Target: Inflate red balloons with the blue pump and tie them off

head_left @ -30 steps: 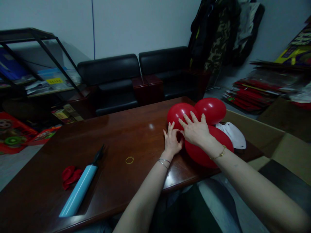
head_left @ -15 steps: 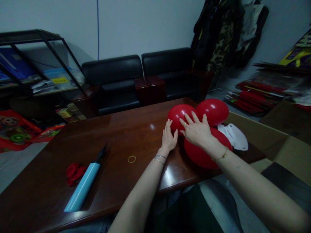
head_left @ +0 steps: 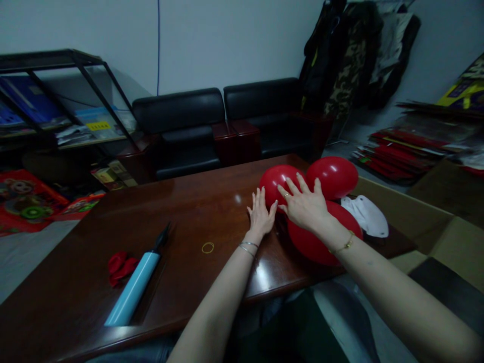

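Note:
Three inflated red balloons are bunched at the right end of the table: a left one [head_left: 273,177], a back right one [head_left: 333,175] and a front one [head_left: 315,247]. My right hand [head_left: 305,202] lies with spread fingers against the left balloon, its wrist over the front one. At the left balloon's near left side is my left hand [head_left: 260,216], fingers stretched out and apart, close to or touching it. Neither hand grips anything. Balloon knots are hidden. A thin yellow rubber band [head_left: 207,251] lies left of my left forearm.
Farther left are a light blue hand pump [head_left: 134,290] with a black nozzle and limp red balloons [head_left: 121,267] on the brown table [head_left: 177,206]. A white mask-like item [head_left: 366,217] lies behind the front balloon. An open cardboard box [head_left: 446,237] stands right; black sofas [head_left: 181,111] stand behind.
My left hand's fingers have come slightly off the left balloon and spread a little. My right hand stays on it. The whole view has shifted slightly.

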Demonstrator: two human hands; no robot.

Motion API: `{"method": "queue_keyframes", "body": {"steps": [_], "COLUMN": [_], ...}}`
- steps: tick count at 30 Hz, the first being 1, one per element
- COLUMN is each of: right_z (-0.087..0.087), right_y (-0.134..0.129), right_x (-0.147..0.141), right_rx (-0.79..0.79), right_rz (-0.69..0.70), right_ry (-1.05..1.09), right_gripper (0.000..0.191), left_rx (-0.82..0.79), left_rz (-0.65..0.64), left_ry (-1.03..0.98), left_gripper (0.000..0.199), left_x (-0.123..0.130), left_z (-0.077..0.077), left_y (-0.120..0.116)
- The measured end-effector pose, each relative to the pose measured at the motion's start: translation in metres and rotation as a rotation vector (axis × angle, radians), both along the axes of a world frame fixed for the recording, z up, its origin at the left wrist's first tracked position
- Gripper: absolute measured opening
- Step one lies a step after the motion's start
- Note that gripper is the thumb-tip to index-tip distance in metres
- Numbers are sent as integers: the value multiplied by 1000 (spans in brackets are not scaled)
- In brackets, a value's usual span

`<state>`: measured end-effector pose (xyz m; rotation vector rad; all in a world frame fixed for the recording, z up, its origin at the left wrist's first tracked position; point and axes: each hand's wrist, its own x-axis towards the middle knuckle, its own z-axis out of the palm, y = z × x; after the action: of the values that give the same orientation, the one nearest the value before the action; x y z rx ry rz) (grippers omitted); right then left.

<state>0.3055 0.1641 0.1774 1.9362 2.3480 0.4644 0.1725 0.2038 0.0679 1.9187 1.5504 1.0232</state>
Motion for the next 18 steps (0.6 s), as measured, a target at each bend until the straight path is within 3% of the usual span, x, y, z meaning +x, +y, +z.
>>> {"method": "queue_keyframes", "body": {"steps": [10,18], "right_z": [2,5], "right_y": [4,20], "right_x": [-7,-5], "right_rx": [8,-71], "right_rz": [0,-105], "right_ry": [45,54], "right_gripper": [61,65], "left_rx": [-59,-120], "left_rz": [-14,-80], "left_ry": [-185,-133], "left_gripper": [83,83], "left_x": [-17,-10], "left_z": [1,9], "left_y": [14,24]}}
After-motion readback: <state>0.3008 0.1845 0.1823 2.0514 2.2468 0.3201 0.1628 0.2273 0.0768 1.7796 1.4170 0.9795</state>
